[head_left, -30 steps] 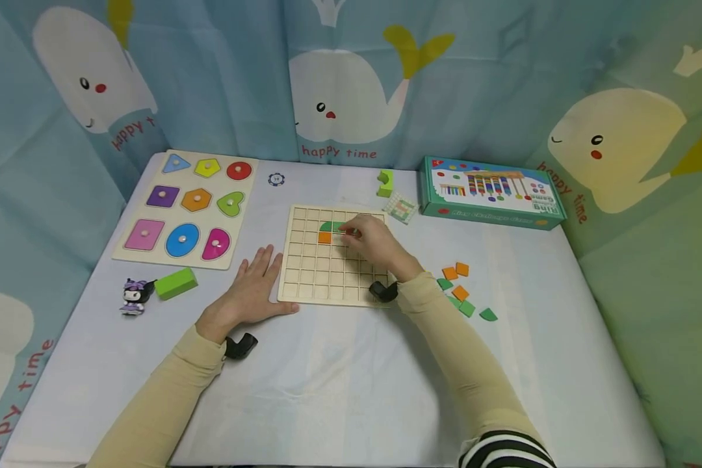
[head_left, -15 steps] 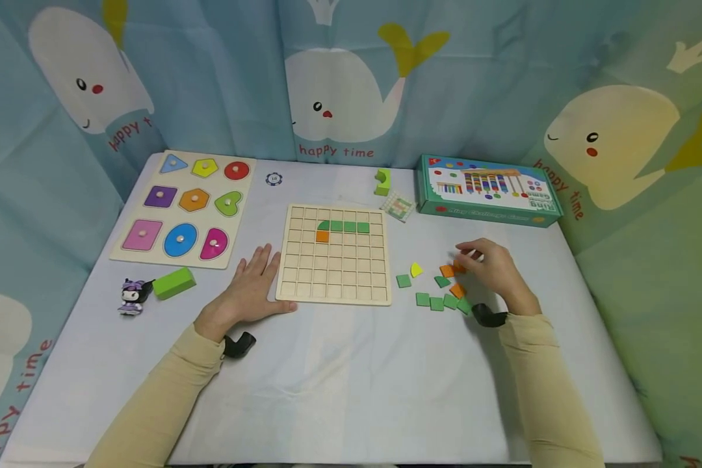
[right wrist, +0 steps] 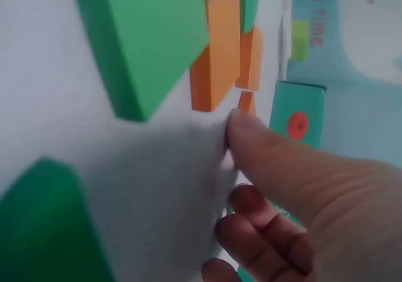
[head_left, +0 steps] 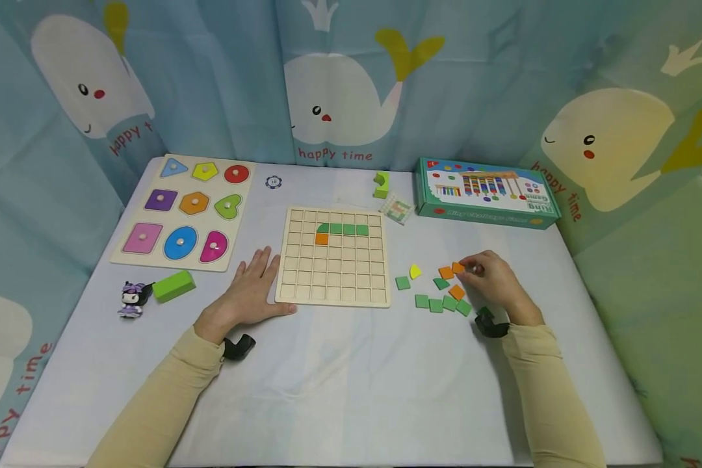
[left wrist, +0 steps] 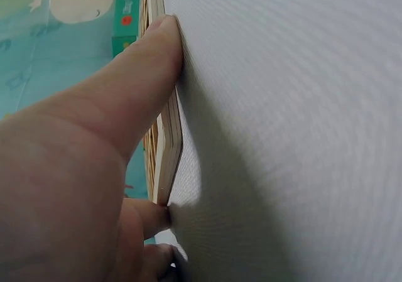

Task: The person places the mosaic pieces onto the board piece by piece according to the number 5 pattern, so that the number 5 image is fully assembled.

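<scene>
My left hand (head_left: 250, 291) lies flat with spread fingers at the left side of the wooden grid board (head_left: 336, 273). Its thumb (left wrist: 147, 56) rests along the board's near edge. On the board, a rounded green tile (head_left: 324, 228) and several green squares (head_left: 349, 229) form a row, with one orange tile (head_left: 322, 239) below the rounded one. Right of the board, my right hand (head_left: 494, 283) pinches an orange square tile (head_left: 458, 267) between thumb and fingers, at the edge of the loose tiles. In the right wrist view, the thumb mostly hides that tile.
Loose green tiles (head_left: 435, 305), more orange squares (head_left: 446, 273) and a yellow tile (head_left: 415, 272) lie around it. A pattern card (head_left: 398, 208), green block (head_left: 381, 185) and game box (head_left: 488, 195) stand behind. A shape puzzle (head_left: 236, 250), green block (head_left: 173, 286) and figurine (head_left: 132, 299) sit left.
My right hand left the board, where green squares now show in the row, and moved right to the loose tiles. There its fingertips closed on an orange square. My left hand stayed put.
</scene>
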### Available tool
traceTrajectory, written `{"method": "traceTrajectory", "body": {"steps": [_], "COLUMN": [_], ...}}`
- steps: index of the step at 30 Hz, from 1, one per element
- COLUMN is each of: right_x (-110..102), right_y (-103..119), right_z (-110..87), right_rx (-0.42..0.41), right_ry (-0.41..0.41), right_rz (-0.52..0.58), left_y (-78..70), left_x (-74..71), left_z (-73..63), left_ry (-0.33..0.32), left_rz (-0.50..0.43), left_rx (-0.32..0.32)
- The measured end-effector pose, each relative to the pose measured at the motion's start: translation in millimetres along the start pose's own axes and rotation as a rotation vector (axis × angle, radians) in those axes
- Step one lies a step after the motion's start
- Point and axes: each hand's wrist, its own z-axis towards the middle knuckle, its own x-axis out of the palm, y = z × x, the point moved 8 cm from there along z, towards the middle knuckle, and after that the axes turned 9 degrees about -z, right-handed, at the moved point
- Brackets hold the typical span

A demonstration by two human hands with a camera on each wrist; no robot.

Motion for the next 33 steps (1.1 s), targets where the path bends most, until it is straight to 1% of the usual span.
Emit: {"method": "traceTrajectory", "body": {"steps": [2, 6, 8, 10, 14, 19, 23, 25, 29, 33], "right_x": [0, -5, -8, -8, -3, 11, 27, 35, 49, 59], "right_y": [2, 10, 19, 31, 64, 118, 161, 181, 213, 236], "right_z": [2.0, 6.8, 10.0, 14.6, 27.7, 48.1, 63.2, 69.7, 80.3, 88.4], "right_rx": [0.013, -0.001, -0.012, -0.027, -0.075, -0.200, -0.295, -0.335, -0.388, -0.392], "right_ry": [-0.009, -0.077, -0.101, -0.106, -0.089, -0.080, -0.048, -0.028, 0.007, 0.026], "right_rz": [-0.011, 0.036, 0.078, 0.116, 0.158, 0.191, 0.217, 0.200, 0.131, 0.080], "left_y": [0.5, 1.0, 1.3, 1.1, 1.2, 1.4, 0.9, 0.5, 0.4, 1.6], "left_x": [-0.1, -0.4, -0.4, -0.8, -0.7, 0.0, -0.8, -1.3, -1.7, -0.9], "left_z": [-0.6, -0.4, -0.4, -0.5, -0.1, 0.4, 0.2, 0.3, 0.5, 0.2], "left_ry": [-0.005, -0.014, -0.016, -0.021, -0.017, -0.010, -0.013, -0.015, -0.022, -0.016], "left_rz": [-0.003, 0.001, 0.004, 0.002, 0.007, 0.007, 0.008, 0.011, 0.016, 0.019], "left_rx": [0.000, 0.006, 0.005, 0.010, 0.005, 0.001, 0.003, 0.002, 0.005, 0.001]}}
